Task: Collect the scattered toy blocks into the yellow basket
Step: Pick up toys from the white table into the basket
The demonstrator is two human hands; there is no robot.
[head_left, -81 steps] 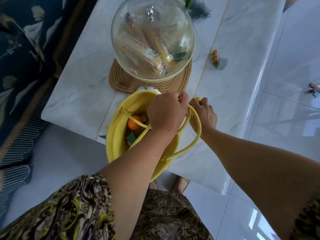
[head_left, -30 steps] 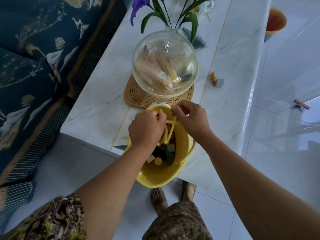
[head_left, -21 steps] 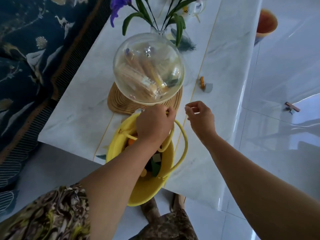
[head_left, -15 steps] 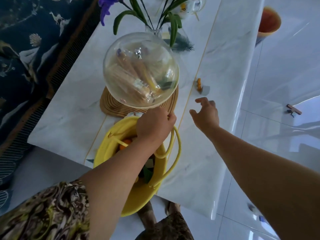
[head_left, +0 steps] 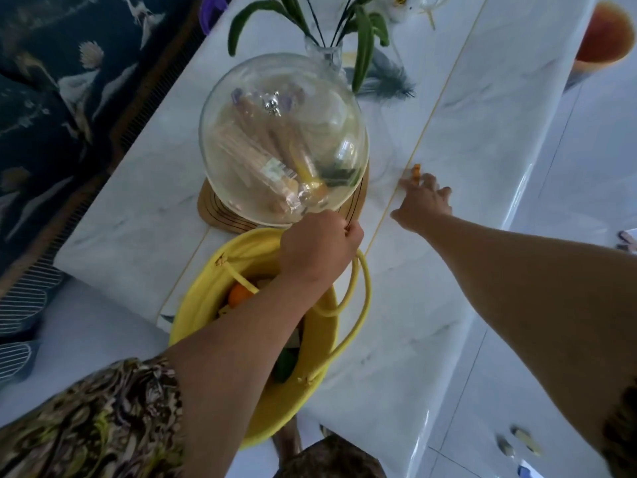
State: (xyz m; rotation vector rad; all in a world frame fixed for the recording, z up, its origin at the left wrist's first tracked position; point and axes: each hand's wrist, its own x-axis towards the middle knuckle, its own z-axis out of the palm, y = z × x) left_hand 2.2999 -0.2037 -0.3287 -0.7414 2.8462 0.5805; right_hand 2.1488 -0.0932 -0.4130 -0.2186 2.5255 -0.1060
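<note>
Left hand (head_left: 319,250): closed in a fist, gripping 1 handle of the yellow basket (head_left: 203,305).
Yellow basket: sitting at the near edge of the table (head_left: 448,305), overhanging it, holding several toy blocks.
Right hand (head_left: 422,201): reaching across the table, fingers spread, fingertips touching an orange block (head_left: 416,170).
Glass dome (head_left: 282,139): standing on a wooden board, just beyond the basket.
</note>
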